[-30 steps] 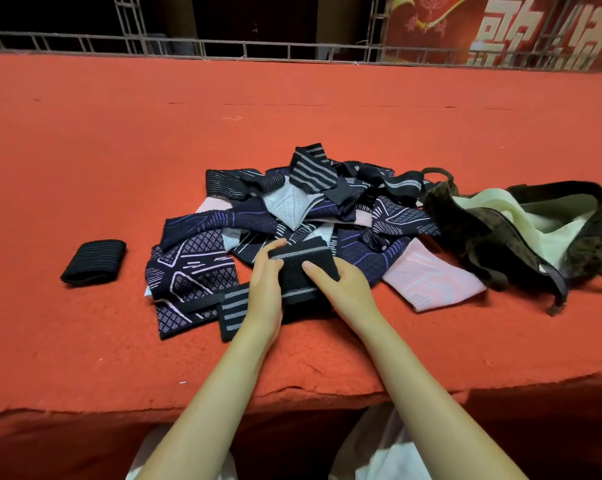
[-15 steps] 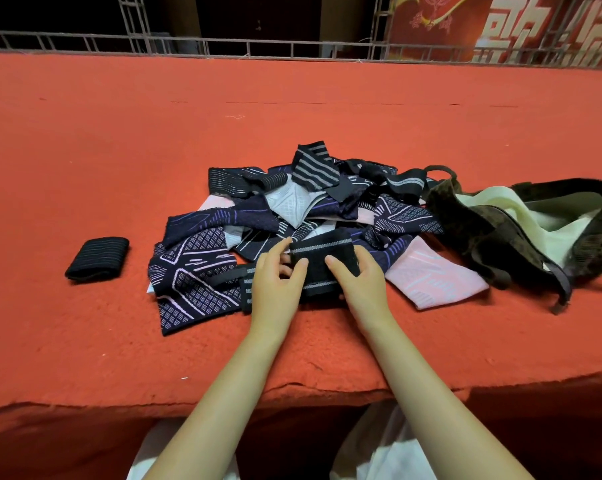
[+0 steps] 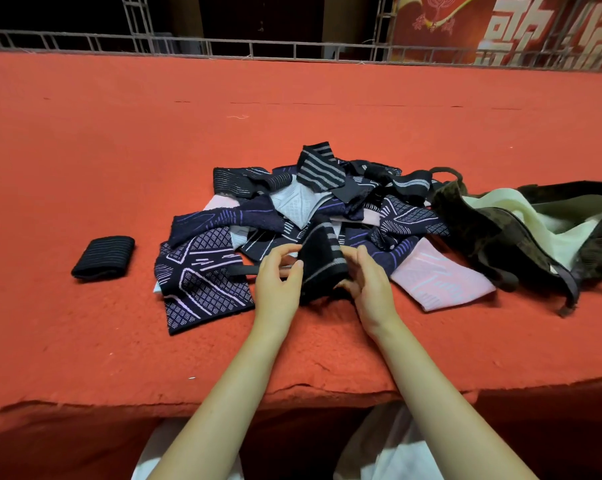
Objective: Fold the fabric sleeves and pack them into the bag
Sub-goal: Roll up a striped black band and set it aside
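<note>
Right now, nearest to me, both of my hands meet at the front edge of the red table (image 3: 84,341), working one black sleeve (image 3: 322,263) with grey stripes. My left hand (image 3: 278,282) sits at about nine o'clock of that sleeve, thumb and fingers curled and pinching its near-left edge, along with what looks like a dark band running off toward nine o'clock. My right hand (image 3: 372,285) sits at about four o'clock of it, fingers curled under the lower right corner so that the cloth stands partly lifted between the two hands. Neither hand is spread wide; both are closed lightly onto the fabric.

The sleeve's long axis runs roughly from six toward twelve, tipped a little to one o'clock. The bag (image 3: 483,230) lies at about two to three o'clock from my hands, its pale lining showing at the open mouth, so my right hand is the nearer one for carrying the piece over. I judge the fold is not yet finished, since the cloth is bunched and not flat.

Beyond my hands, the pile of sleeves (image 3: 292,209) spreads from ten to two o'clock, with a pink sleeve (image 3: 438,275) between it and the bag. One folded black sleeve (image 3: 103,256) rests alone at nine o'clock, well apart from the pile. Farthest off, a metal railing (image 3: 292,50) runs along the table's back edge.
</note>
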A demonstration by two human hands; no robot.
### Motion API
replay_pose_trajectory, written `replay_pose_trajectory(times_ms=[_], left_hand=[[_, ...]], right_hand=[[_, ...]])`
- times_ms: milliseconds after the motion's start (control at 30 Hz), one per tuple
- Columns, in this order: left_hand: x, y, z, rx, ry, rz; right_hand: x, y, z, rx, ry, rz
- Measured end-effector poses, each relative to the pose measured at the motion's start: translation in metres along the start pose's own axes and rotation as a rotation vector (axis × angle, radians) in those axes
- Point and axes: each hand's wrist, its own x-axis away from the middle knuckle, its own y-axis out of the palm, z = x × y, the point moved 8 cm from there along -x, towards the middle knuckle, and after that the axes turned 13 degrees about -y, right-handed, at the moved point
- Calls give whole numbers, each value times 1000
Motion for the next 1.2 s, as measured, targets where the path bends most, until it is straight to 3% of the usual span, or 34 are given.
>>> replay_pose_trajectory(times_ms=[200,367,533,800,1000,1200], left_hand=[[4,19,-8,304,-253,-205],[13,29,-2,598,-399,-362],[20,34,3,746,-415,-477],[15,31,1,571,-295,-435],[16,28,6,153,-23,-307],[12,30,0,13,-31,-268]], right_hand=[[2,9,-3,133,-63,-138],[3,9,7,43,61,-92],[5,14,7,60,56,-170],[4,2,6,-26,61,-34],[5,1,1,-98,46,-27],[6,1,-1,-112,28,-19]])
